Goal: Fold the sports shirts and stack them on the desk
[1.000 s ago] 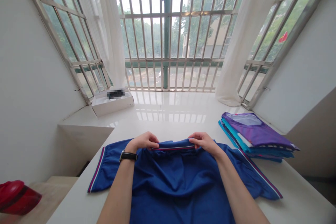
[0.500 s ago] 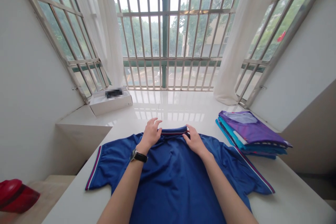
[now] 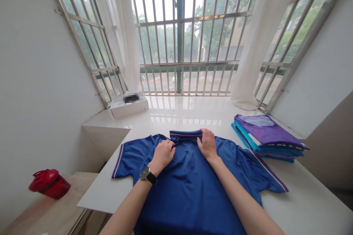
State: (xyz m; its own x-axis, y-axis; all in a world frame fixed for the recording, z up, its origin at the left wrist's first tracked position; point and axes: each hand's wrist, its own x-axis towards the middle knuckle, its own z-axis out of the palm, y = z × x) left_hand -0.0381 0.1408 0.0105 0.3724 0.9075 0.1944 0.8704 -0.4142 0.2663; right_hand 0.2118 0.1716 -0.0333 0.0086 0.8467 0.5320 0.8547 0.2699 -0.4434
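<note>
A dark blue short-sleeved polo shirt (image 3: 190,187) lies spread on the white table with its collar away from me. Red and white stripes trim the collar and sleeve edges. My left hand (image 3: 163,155), with a black-strapped watch on the wrist, is closed on the cloth just below the collar's left end; its fingertips are partly hidden. At the collar's right end, my right hand (image 3: 207,144) has its fingers over the edge and its thumb on the near side, holding the collar. The shirt's lower part runs out of view between my forearms.
Folded purple and blue garments (image 3: 271,137) are stacked at the right. A white box (image 3: 129,108) with a blurred dark item on top stands at the back left. The barred window and curtains rise behind the white table (image 3: 306,198). A red lidded container (image 3: 51,184) sits lower left.
My left hand has come down toward me from beyond the collar and closed on the cloth. My right hand has closed over the collar's right end. The view has shifted left.
</note>
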